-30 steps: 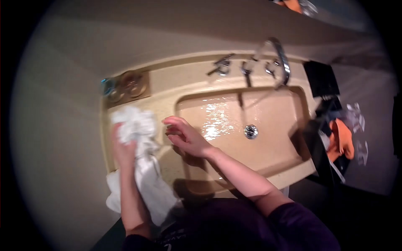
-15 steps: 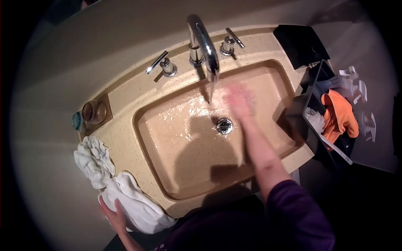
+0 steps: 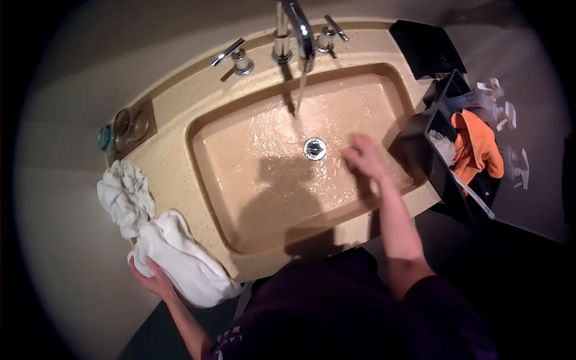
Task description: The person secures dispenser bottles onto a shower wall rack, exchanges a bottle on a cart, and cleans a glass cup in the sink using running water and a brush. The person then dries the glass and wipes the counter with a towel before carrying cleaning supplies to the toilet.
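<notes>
Water runs from the chrome faucet [image 3: 300, 30] into the beige sink basin [image 3: 258, 222] and spreads around the round drain [image 3: 315, 149]. Over the basin's right part, beside the drain, is my right hand [image 3: 366, 157], its fingers curled in with nothing visible in them. My left hand [image 3: 154, 281] has its thumb and fingers apart at the lower left edge of a white towel [image 3: 186, 264], which hangs over the counter's front left edge. A crumpled white cloth [image 3: 125, 195] lies just above that towel.
Two lever handles, left [image 3: 241, 60] and right [image 3: 327, 39], flank the faucet. Glasses stand on a brown tray [image 3: 144, 123] at the left. A black box [image 3: 429, 51] is at the right, near a dark caddy [image 3: 420, 138] with an orange cloth [image 3: 477, 144] and spray bottles.
My right hand has gone from beside the cloth to the basin, lately moving nearer its front right. My left hand has left the crumpled cloth for the towel's lower edge. The view has shifted.
</notes>
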`<state>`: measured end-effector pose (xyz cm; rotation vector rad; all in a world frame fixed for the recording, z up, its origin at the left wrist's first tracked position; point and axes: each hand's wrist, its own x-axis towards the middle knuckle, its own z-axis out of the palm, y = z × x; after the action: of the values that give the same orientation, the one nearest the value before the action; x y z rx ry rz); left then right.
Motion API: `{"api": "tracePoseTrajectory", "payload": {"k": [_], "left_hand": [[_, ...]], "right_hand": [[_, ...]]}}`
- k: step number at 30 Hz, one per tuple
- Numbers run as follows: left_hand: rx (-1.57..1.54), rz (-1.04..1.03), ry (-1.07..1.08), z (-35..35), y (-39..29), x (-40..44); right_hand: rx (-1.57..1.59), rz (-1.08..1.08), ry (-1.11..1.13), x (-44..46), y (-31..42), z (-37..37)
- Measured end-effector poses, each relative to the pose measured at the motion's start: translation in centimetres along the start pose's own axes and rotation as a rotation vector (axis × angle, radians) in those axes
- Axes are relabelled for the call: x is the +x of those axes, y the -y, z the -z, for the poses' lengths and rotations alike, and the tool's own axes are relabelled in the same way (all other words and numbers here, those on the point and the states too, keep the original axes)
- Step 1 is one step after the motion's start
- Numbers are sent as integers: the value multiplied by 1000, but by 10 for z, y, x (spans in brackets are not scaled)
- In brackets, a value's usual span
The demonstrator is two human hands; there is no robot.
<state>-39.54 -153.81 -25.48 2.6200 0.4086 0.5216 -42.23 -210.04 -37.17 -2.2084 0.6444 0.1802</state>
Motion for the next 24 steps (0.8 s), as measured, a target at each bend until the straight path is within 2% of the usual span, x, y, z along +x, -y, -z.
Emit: {"api": "tracePoseTrajectory", "payload": {"k": [1, 2, 4, 6, 7, 8, 9, 10, 11, 12, 14, 17, 20, 21, 22, 23, 24], "left_hand": [[-81, 14, -52, 11, -4, -2], [-159, 28, -111, 25, -10, -6], [-263, 70, -257, 56, -15, -15], [-336, 113, -408, 82, -23, -20], [-371, 45, -458, 95, -32, -18], [-370, 14, -490, 110, -41, -11], [-372, -15, -527, 125, -53, -3], [-373, -44, -567, 139, -63, 5], [-439, -108, -646, 154, -68, 18], [-506, -179, -724, 169, -69, 35], [-553, -473, -844, 188, -78, 79], [-757, -703, -849, 187, -114, 152], [-561, -857, -1047, 132, -155, 228], [-477, -882, -1055, 103, -164, 243], [-398, -777, -849, 64, -168, 247], [-260, -636, -514, 23, -157, 248], [-185, -633, -170, -13, -148, 235]], "right_hand": [[-554, -120, -68, 2, -15, 13], [-514, -457, 100, 1, -17, 31], [-460, -650, 169, -13, -41, 32], [-677, -611, 410, -22, -19, 21], [-478, -448, 540, -16, -59, -4], [-441, -281, 643, -22, -41, -25], [-276, -71, 775, -28, -13, -38], [-231, 65, 745, -43, 47, -38], [-87, 140, 712, -49, 72, -52], [-20, 312, 629, -48, 84, -76], [-25, 513, 541, -49, 112, -101], [-62, 643, 614, -46, 135, -125], [-44, 675, 601, -51, 150, -126], [-51, 686, 513, -56, 149, -123], [-58, 692, 423, -63, 145, -118], [-64, 695, 331, -69, 140, -113], [-62, 632, 376, -73, 134, -105]]}}
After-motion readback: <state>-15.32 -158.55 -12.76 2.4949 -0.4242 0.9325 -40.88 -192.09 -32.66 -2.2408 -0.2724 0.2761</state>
